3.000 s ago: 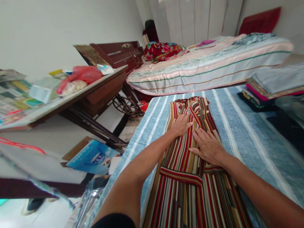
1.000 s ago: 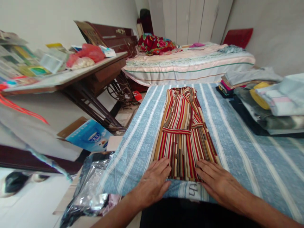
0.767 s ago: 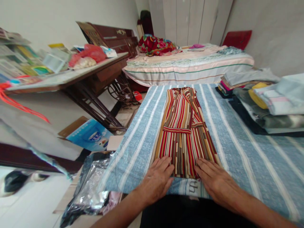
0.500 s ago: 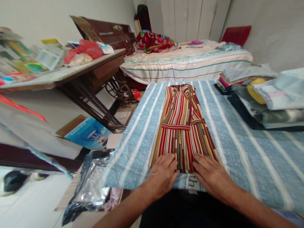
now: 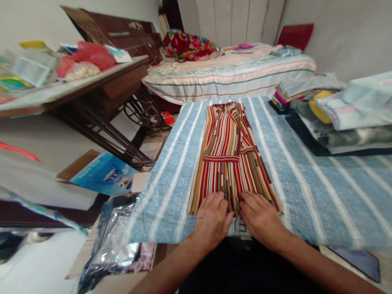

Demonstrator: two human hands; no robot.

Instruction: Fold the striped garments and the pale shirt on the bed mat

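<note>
A long striped garment [image 5: 231, 151] in red, tan and white lies folded lengthwise on a blue-and-white striped cloth [image 5: 306, 188] covering the work surface. My left hand [image 5: 212, 220] lies flat on the garment's near hem, fingers stretched out. My right hand [image 5: 260, 218] rests flat beside it on the same hem, fingers spread a little. Both hands are side by side, almost touching, and neither grips anything.
Stacks of folded clothes [image 5: 333, 114] sit at the right on the cloth. A bed [image 5: 229, 73] stands behind. At the left is a cluttered wooden sewing table [image 5: 76, 90], with a blue box [image 5: 104, 179] and a plastic bag [image 5: 116, 245] below it.
My hands slid from the garment's middle back to its near hem. Over the last second they drew closer together along that hem.
</note>
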